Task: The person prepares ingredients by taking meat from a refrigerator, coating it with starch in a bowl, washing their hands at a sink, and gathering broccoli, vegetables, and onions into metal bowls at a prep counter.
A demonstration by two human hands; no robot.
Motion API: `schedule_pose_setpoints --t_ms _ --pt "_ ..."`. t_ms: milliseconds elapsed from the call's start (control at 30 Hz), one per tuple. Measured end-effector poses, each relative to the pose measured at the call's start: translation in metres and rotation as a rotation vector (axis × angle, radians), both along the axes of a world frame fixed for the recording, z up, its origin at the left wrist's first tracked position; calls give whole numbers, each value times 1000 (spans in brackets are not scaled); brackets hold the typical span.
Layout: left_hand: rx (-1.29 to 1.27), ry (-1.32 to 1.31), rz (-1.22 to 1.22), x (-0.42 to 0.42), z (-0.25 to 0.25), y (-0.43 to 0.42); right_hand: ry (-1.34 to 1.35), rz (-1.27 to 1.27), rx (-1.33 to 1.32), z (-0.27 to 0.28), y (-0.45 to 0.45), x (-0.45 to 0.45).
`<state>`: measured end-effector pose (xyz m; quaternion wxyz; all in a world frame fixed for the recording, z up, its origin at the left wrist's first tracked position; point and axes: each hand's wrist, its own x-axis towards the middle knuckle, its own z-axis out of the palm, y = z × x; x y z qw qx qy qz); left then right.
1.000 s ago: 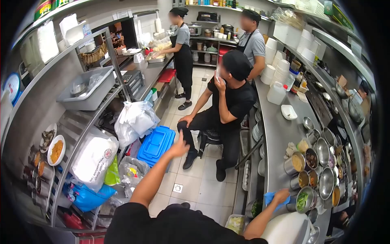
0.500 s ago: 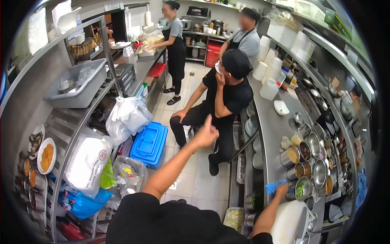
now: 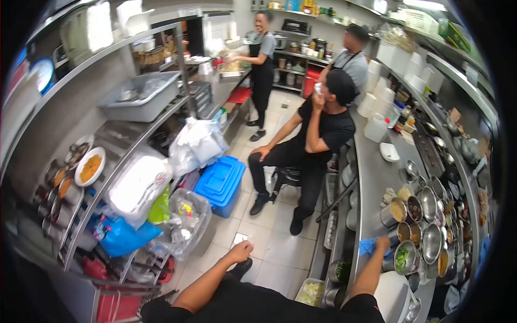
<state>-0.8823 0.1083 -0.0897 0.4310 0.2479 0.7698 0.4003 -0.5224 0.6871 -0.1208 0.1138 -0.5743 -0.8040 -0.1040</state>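
My left hand [image 3: 240, 251] is low in front of my body, over the tiled floor, its fingers curled in a loose fist with nothing showing in it. On the right, my right hand [image 3: 382, 245] grips a blue cloth [image 3: 368, 246] at the edge of the steel counter [image 3: 362, 177]. Just beside that hand stands a metal bowl of chopped greens [image 3: 402, 258]. A white board [image 3: 389, 288] lies close to my right forearm. Below the counter edge is a tray of pale chopped vegetables [image 3: 311, 293].
A seated person [image 3: 323, 118] in black holds something white to their face. Two people in aprons stand farther back. Several metal containers [image 3: 432, 237] crowd the right counter. A blue lidded bin [image 3: 221, 183] and plastic bags [image 3: 196, 141] line the left shelving.
My left hand has dropped from a raised pointing gesture to a low curled one. The view has swung left. My right hand stays on the blue cloth.
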Motion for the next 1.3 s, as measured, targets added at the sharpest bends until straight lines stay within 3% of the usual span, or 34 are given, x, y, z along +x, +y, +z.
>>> schedule_pose_setpoints --t_ms 33,67,133,233,333,400,467,500,667,733,800,900,967,1000,1067,1167,1300 --pt "26 -112 85 6 -14 -13 209 51 -70 32 -14 -24" --pt "125 3 154 20 -35 -24 495 111 -154 69 -40 -62" --pt "4 -43 165 49 -48 -45 830 315 -357 131 -94 -135" --pt "-84 -35 84 78 -24 -73 933 675 -688 183 -202 -218" --pt "-135 143 -113 99 -18 -101 779 1166 -1068 192 -349 -292" --pt "-192 168 -190 111 7 -115 689 1358 -1197 190 -415 -323" --pt "-213 195 -135 125 29 -141 747 1429 -1152 202 -431 -349" --pt "-213 211 -46 132 31 -160 764 1292 -1121 251 -464 -338" --pt "-161 251 849 199 41 -258 815 1576 -402 268 -526 -405" --pt "-83 330 1090 230 23 -302 829 1685 -376 251 -582 -394" --pt "-152 267 1217 278 -28 -349 683 1915 -600 211 -665 -354" --pt "-189 -95 1578 378 -43 -404 40 2245 -813 130 -789 -265" --pt "-170 -134 1737 446 -41 -436 -457 2465 -745 83 -857 -204" --pt "-242 -242 1713 477 -9 -450 -645 2570 -674 68 -890 -178" --pt "-310 -288 1786 533 -16 -478 -933 2713 -639 47 -953 -128" --pt "-449 -333 1759 605 -2 -517 -1181 2832 -773 43 -1048 -62" --pt "-567 -337 1832 670 45 -555 -1211 2976 -973 75 -1186 14"
